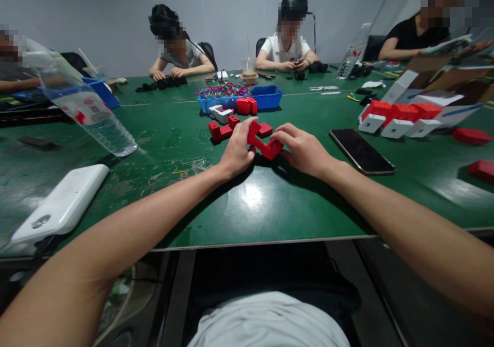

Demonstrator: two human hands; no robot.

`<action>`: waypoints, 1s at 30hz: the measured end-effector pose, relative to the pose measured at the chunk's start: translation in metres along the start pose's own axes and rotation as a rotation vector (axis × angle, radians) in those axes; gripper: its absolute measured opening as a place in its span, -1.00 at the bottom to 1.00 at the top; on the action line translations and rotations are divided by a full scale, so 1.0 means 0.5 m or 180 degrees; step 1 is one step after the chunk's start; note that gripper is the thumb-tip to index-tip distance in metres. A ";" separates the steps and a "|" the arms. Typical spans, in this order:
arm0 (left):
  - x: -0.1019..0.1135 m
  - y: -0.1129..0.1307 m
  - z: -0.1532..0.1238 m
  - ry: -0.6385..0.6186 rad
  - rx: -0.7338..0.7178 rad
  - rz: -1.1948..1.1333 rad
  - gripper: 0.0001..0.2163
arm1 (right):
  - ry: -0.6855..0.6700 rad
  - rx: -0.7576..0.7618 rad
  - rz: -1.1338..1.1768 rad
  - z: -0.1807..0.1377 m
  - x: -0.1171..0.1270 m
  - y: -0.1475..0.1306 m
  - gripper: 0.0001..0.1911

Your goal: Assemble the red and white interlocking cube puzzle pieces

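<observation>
Both my hands hold a red U-shaped plastic part (266,146) just above the green table (247,213). My left hand (238,149) is closed on its left end, and my right hand (301,146) grips the right end between thumb and fingers. Just beyond my left hand lie similar red parts (221,132), partly hidden by the fingers. Another red piece (264,129) sits behind the held one. Farther back are a white bracket-like part (222,114) and a red block (247,106), close to a blue bin (266,98).
A tilted water bottle (96,115) and a white device (64,200) are on the left. A phone (360,150) lies right, near red-and-white parts (397,118) and a cardboard box (443,90). Colourful wires (227,89) fill a blue tray. Several people sit around the table.
</observation>
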State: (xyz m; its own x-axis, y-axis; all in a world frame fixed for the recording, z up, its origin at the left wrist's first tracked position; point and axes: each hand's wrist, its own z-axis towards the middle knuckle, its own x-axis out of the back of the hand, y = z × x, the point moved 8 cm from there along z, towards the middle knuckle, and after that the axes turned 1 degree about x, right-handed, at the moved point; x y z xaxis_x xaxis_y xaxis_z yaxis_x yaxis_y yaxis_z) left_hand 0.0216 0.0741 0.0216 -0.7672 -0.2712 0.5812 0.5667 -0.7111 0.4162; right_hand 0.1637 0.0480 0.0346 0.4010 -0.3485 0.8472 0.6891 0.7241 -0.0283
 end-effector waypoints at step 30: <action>0.006 0.005 0.004 0.0061 0.0429 -0.0726 -0.54 | -0.0076 -0.0233 0.0762 -0.010 -0.026 0.035 -0.33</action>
State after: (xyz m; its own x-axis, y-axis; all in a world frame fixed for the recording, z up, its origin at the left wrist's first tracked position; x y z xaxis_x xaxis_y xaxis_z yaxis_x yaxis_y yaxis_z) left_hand 0.0211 0.0729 0.0259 -0.8845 -0.1270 0.4490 0.4125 -0.6627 0.6251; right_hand 0.1733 0.0623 0.0205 0.5443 -0.1575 0.8240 0.6184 0.7391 -0.2672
